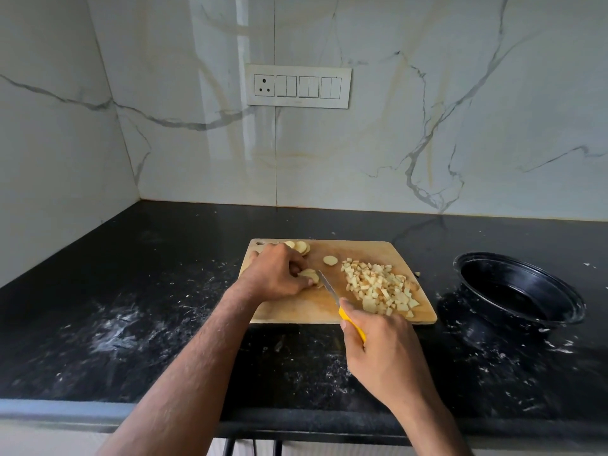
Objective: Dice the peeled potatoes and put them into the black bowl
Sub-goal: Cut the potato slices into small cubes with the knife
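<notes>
Flour-streaked black counter (138,324), marble wall (394,143)

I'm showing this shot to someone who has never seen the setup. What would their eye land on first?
Probably the pale heap of diced potato on the right half of the wooden cutting board, bright against the black counter. Next, the yellow-handled knife gripped by the right hand, its blade beside the potato slices that the left hand holds. The black bowl stands right of the board, no dice visible inside.
</notes>
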Motion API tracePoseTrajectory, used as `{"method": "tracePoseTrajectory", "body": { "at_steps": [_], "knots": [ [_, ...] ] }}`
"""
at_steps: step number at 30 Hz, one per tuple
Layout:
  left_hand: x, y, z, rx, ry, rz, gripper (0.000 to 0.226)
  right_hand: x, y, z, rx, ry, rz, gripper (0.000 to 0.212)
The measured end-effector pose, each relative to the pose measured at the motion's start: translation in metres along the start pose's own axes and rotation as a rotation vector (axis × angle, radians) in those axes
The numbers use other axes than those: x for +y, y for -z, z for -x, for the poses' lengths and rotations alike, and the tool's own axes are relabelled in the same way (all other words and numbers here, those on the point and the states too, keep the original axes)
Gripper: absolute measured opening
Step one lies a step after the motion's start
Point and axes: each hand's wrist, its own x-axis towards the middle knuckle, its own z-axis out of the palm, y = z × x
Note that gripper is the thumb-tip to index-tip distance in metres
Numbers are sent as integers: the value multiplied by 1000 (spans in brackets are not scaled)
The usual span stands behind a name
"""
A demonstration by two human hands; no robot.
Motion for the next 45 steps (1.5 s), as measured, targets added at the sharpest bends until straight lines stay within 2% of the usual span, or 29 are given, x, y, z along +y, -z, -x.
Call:
{"method": "tracePoseTrajectory", "body": {
  "at_steps": [6,12,17,21,24,27,30,34,38,45],
  "knots": [
    [-2,3,2,33,0,-3,32,-2,2,1,3,29,5,35],
    [-9,1,0,-49,-35,53,59,-2,5,4,6,86,-53,36],
    [-10,-2,0,22,-15,71,36,2,6,7,35,49,-74,39],
    [-9,-1,2,48,-3,44,28,1,7,6,23,29,-33,34],
    [-11,-1,2,5,-19,104,28,0,7,5,36,-48,15,32],
    [-8,1,2,-69,-84,173,15,-3,6,5,26,-73,14,32],
    [-4,0,3,-72,-128,200,25,-6,4,1,16,-45,15,33],
    [-3,0,4,-48,-113,229,14,-11,-3,-11,56,-58,-40,38],
    [-2,-3,2,-32,-87,236,21,-12,-11,-13,11,-75,-11,44],
    [1,-3,3,-3,-58,248,17,-16,-6,-9,-53,-63,67,45]
  ]
}}
